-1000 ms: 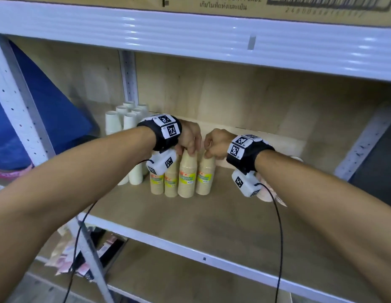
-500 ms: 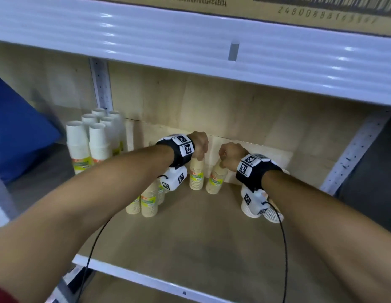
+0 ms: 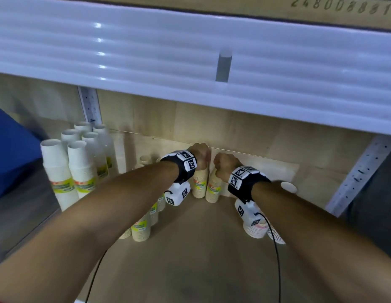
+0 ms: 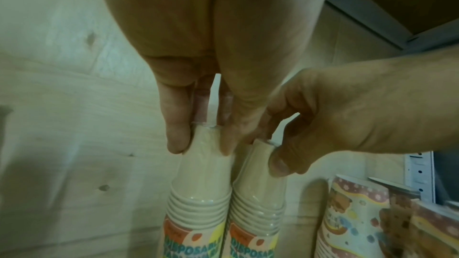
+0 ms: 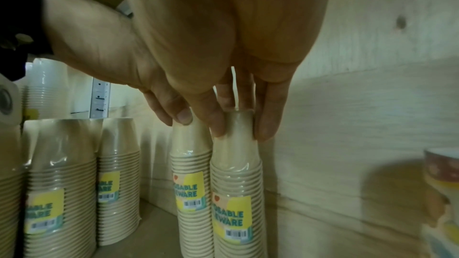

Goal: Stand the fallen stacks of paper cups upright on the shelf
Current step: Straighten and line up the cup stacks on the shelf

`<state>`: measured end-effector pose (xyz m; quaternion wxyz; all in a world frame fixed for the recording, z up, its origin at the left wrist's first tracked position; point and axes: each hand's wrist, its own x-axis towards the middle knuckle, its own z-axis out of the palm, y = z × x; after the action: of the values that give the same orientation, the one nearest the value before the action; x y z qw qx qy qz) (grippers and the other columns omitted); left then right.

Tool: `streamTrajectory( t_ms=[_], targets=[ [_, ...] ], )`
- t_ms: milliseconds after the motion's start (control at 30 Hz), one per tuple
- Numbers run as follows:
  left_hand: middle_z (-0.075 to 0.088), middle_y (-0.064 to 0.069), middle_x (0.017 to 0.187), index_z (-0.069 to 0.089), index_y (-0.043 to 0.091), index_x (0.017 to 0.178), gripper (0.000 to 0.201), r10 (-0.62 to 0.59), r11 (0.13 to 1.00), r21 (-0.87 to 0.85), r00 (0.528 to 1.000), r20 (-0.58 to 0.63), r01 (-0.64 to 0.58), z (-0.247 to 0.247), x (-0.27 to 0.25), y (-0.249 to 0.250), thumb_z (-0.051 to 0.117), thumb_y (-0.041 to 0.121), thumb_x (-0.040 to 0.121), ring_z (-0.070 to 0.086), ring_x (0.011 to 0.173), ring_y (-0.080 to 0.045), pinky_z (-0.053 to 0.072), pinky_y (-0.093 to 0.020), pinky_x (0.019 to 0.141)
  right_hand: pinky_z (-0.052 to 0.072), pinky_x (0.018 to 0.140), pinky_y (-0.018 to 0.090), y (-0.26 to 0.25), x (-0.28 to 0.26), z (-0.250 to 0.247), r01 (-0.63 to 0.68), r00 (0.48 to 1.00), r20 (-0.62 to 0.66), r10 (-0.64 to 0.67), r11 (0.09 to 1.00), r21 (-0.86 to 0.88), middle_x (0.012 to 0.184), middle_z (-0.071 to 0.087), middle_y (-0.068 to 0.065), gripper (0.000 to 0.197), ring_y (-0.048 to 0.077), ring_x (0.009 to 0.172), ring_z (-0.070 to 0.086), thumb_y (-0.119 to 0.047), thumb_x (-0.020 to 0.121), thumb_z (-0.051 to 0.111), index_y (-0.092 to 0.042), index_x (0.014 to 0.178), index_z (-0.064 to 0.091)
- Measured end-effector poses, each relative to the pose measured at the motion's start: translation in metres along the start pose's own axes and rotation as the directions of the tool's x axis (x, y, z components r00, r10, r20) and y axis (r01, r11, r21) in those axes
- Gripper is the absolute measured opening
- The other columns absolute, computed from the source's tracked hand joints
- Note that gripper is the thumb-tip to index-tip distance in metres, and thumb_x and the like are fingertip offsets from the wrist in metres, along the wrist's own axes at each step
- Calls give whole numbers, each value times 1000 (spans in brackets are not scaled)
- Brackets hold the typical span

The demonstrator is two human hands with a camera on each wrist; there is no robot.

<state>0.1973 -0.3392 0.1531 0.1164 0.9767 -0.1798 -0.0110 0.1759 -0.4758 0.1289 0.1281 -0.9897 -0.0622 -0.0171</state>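
The left hand [image 4: 198, 77] pinches the narrow top of one tan wrapped cup stack [image 4: 201, 193], fingers [image 4: 177, 136] curled down on either side of the topmost cup; the right hand [image 5: 223, 70] holds the top of the neighbouring tan stack [image 5: 236, 193] the same way, thumb and fingers closed round it. Both stacks stand base-down and touching each other, right against the wooden back panel [image 3: 245, 132] of the shelf [image 3: 201, 259]. To finish well, I judge each stack should be pressed straight down until its wide base sits flat, then let go one hand at a time, since the plastic sleeve looks slick and a tall, narrow-topped stack tips easily. Further from the back panel, toward the shelf's front left, more tan stacks [image 3: 144, 226] already stand upright, with white stacks [image 3: 65, 171] beyond them to the left. To the right of the held pair, printed cup stacks [image 3: 260, 230] lie on their sides and seem next.
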Motion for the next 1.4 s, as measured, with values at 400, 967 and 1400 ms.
streamTrajectory(
  t_ms=[400,967,1400],
  targets=[
    [65,-10,117,65,6,114,31,17,1000,-20,1000,15,-17,8,9,-5,67,3,83,62,105,-27,48,-30,74,45,84,28,3,15,6,9,999,-33,-8,1000,29,117,62,9,27,29,110,58,-14,85,57,-12,111,62],
    [51,4,102,63,22,116,38,-69,995,-77,998,-7,68,-64,-49,-40,78,22,81,57,97,-19,47,-27,79,49,91,34,-35,-15,-33,21,988,-153,-22,1000,-9,126,57,8,43,29,111,58,-31,84,69,-13,122,58],
    [66,0,92,66,25,108,32,-246,969,-21,967,71,248,-87,-152,-110,78,19,78,61,68,-15,51,-23,58,43,76,28,-152,-53,-6,201,980,-19,-201,974,100,105,59,0,27,25,93,58,-43,77,67,-32,101,63]
  ],
)
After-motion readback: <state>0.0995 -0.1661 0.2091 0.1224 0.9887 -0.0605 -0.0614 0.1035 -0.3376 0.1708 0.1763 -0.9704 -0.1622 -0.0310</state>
